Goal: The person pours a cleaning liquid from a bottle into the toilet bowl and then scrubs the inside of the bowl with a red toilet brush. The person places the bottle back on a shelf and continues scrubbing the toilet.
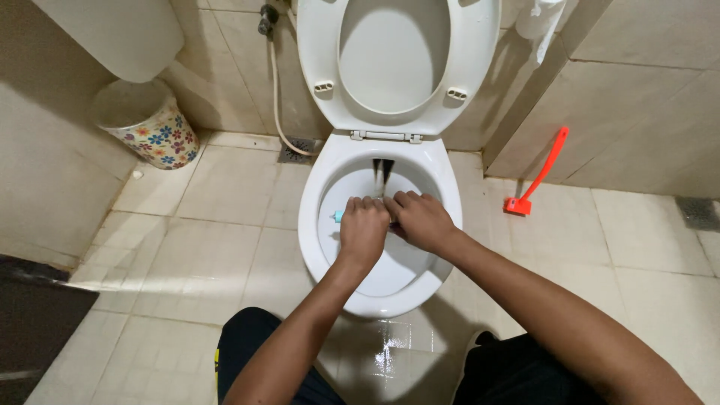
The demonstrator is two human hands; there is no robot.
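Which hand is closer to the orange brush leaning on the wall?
Right. The right hand is over the toilet bowl, on the side toward the orange brush; the left hand sits beside it, farther away.

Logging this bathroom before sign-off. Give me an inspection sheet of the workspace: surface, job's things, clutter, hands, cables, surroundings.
Surface: beige tiled floor, with a wet shine in front of the toilet.
Job's things: white toilet bowl, seat and lid raised; a small light-blue item shows beside the left hand, mostly hidden.
Clutter: red long-handled brush leaning on the right wall; floral waste bin at left.
Hands: left hand and right hand both closed, side by side over the bowl; what they grip cannot be made out.
Cables: no cable; a spray hose hangs on the back wall.
Surroundings: tiled walls, floor drain, dark mat at far left.
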